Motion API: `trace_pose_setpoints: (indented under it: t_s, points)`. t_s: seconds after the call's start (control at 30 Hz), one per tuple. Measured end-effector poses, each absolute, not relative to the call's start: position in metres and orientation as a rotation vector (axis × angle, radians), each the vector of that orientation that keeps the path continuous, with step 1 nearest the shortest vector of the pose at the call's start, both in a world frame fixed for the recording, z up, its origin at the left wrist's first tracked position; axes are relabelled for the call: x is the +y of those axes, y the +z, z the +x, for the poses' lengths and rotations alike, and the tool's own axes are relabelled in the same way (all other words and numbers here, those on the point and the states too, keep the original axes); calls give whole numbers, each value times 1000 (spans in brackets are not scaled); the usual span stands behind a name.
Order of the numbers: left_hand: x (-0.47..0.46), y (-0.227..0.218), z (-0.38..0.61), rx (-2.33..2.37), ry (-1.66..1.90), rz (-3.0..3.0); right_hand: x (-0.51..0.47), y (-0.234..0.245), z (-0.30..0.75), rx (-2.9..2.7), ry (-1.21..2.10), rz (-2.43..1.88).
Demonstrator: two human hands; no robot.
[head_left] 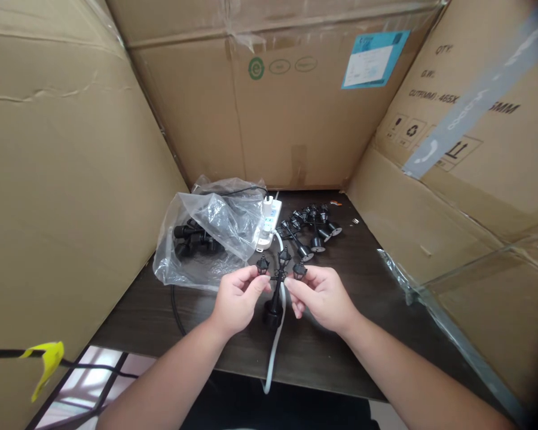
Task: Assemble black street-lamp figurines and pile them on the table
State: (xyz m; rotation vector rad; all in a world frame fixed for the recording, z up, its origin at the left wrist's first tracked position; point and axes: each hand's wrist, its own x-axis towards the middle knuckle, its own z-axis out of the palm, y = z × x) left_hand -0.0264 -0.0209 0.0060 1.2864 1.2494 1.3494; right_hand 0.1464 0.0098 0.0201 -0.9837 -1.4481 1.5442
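Between my hands is a small black model street lamp [275, 295] with three lantern heads and a round base, tilted slightly to the right at its top. My left hand [240, 298] pinches the lamp's left arm just under the left lantern. On the other side, my right hand [320, 295] pinches the right arm below the right lantern. Behind it, several more black model street lamps [316, 236] lie and stand in a cluster on the dark table. A clear plastic bag [215, 221] with black lamp parts inside lies to the left.
A white power strip [269, 224] stands beyond the lamp, its white cable [275, 346] running toward the table's front edge. Cardboard walls [269, 119] enclose the dark wooden table [358, 352] on the left, back and right. A black cable with yellow tape [49, 361] hangs at lower left.
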Motion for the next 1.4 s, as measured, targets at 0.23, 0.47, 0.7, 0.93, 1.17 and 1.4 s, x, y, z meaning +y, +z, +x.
trace_pose_setpoints:
  t_s: [0.23,0.47,0.7,0.93,1.17,1.4]
  points:
    - [-19,-15,-20,1126,1403,1088,5,21,143,-1453,1540,-1017]
    - [-19,-17,-11,1113,1480,969,11,15,142,-1459,1512,-985]
    - [-10,-2,-16,925,1617,536,10,2,142,-1860,1026,-1023]
    - [-9,-4,-18,885,1601,591,20,-3,146,-1952,630,-996]
    - [-12,-3,-24,1080,1648,734,71,-3,184,-1730,308,-1377]
    - [-7,-5,-61,1380,1777,1193,97,-19,199,-1848,233,-1656]
